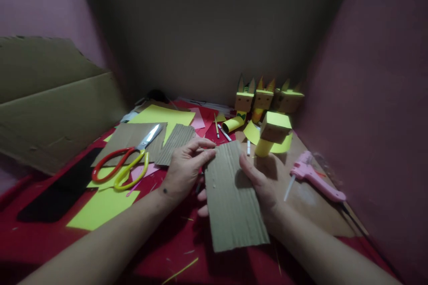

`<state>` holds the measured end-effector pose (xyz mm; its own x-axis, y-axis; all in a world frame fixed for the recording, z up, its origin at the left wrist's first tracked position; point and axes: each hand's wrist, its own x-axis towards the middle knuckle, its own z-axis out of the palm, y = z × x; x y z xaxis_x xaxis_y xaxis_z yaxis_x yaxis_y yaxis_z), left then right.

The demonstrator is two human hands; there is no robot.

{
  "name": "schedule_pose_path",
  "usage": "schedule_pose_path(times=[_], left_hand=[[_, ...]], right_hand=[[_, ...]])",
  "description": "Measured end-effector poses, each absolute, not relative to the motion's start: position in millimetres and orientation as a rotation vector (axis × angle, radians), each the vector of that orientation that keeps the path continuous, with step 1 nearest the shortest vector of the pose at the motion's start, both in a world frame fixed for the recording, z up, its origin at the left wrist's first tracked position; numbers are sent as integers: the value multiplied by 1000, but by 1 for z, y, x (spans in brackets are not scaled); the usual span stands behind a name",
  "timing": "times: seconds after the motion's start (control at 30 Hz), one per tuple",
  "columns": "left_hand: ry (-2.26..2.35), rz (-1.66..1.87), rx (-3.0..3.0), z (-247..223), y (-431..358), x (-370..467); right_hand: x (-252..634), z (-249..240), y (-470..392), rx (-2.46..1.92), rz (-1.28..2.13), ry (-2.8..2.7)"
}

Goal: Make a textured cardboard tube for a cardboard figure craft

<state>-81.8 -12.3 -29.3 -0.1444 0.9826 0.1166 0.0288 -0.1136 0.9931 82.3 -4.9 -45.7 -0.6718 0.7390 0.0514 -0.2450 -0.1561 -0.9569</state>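
A roughly rectangular piece of corrugated cardboard (234, 200), ridges facing up, is held above the red cloth. My right hand (264, 187) supports it from beneath; the thumb lies along its right edge and fingertips show past its left edge. With thumb and forefinger closed, my left hand (187, 164) pinches at its upper left corner. Left of that hand lies another ridged cardboard strip (176, 142). Scissors (133, 156) with one red and one yellow handle rest on a flat cardboard sheet (115, 142), blades apart.
A pink glue gun (316, 176) lies on brown cardboard (321, 213) at right. Behind are box-headed paper figures (264, 98) and one yellow-topped box on a tube (276, 127). Yellow paper (103, 209), a black flat object (60, 191) and a large cardboard panel (50, 111) are at left.
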Motion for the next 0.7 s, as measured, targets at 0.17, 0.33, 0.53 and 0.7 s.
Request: schedule_pose_path(times=[0.17,0.33,0.53,0.7], left_hand=[[1272,1422,1229,-35,-7,-84],[1317,1571,1506,-38,0,-95],[1298,1656,1857,-38,0,-96],[1395,1708,2281,-37,-3,-98]], right_hand=[[85,-45,5,-528,1965,-1192],[86,-38,2,-580,1877,-1116],[83,-37,-4,-612,1861,-1074],[83,-37,-4,-611,1898,-1084]])
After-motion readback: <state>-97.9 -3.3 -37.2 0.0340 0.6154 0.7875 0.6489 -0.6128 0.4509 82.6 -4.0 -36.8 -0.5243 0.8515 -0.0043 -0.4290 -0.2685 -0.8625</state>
